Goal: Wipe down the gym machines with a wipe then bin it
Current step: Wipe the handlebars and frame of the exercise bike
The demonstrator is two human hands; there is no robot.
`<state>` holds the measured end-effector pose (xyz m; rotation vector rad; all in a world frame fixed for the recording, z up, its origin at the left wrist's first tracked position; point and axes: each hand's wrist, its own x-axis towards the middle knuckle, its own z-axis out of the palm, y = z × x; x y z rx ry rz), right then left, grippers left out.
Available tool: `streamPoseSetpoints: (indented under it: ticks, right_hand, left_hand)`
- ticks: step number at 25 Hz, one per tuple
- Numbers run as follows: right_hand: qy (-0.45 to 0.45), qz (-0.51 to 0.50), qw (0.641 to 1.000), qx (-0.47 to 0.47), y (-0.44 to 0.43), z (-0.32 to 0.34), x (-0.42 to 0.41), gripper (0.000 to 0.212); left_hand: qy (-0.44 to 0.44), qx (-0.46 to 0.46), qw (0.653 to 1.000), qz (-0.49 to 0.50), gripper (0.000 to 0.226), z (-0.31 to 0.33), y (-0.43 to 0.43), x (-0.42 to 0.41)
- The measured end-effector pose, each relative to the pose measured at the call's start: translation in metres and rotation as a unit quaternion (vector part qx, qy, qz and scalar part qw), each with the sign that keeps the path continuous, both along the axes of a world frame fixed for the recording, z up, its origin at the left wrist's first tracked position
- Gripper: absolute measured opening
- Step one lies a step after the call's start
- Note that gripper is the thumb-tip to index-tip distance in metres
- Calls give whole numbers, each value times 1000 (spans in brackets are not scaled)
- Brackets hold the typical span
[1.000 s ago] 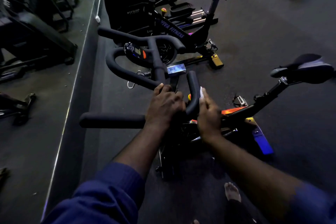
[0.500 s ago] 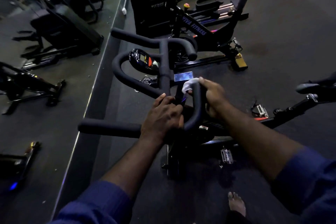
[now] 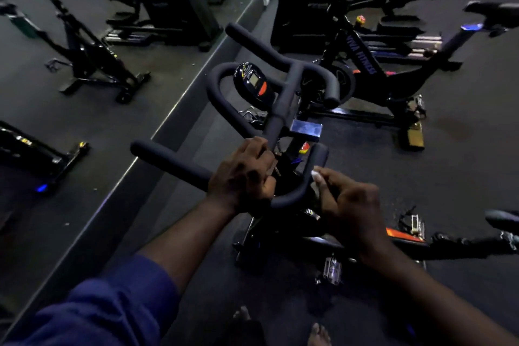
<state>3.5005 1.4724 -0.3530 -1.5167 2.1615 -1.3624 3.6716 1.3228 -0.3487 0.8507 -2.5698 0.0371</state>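
Wipe (image 3: pixel 316 177), a small white wad, is being pinched by the curled fingers (image 3: pixel 337 178) of the right hand (image 3: pixel 354 205). It is pressing against the outer side of the near curved grip of the handlebar (image 3: pixel 168 160), at about 3 o'clock from the left hand (image 3: pixel 241 174). Only a corner is showing past the fingertips, so I cannot tell how much is bunched inside. The left hand is wrapping its fingers (image 3: pixel 252 149) fully round the bar where the straight horn meets that curve, probably bracing it so the rubbing hand can bear down without the bar swinging. Both forearms are reaching in from 6 o'clock over the nearest spin bike (image 3: pixel 404 234), whose console (image 3: pixel 252 83) is sitting inside the front loop at 12 o'clock and whose saddle (image 3: pixel 502 218) is poking in at 3 o'clock. A second spin bike (image 3: pixel 362 62) is standing at 1 o'clock, apparently next in line, and binning looks a long way off.
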Motion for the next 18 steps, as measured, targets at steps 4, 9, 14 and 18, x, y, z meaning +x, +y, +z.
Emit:
streamPoseSetpoints:
  ticks: [4,9,14,18]
  right_hand:
    - [2,109,994,4,-61,49,-3,25]
    - [130,211,968,-42,-186,72,48,47]
    - [174,206,963,2,-194,54,80,77]
    - [252,160,953,57,-191,71,85,44]
  left_hand:
    - [252,110,958,83,17,23,-29,8]
    - [269,312,866,284,21,81,-108,44]
    - [-94,303,927,200,42,98,-139,80]
    - [-179,303,932,86,46,92,-147,79]
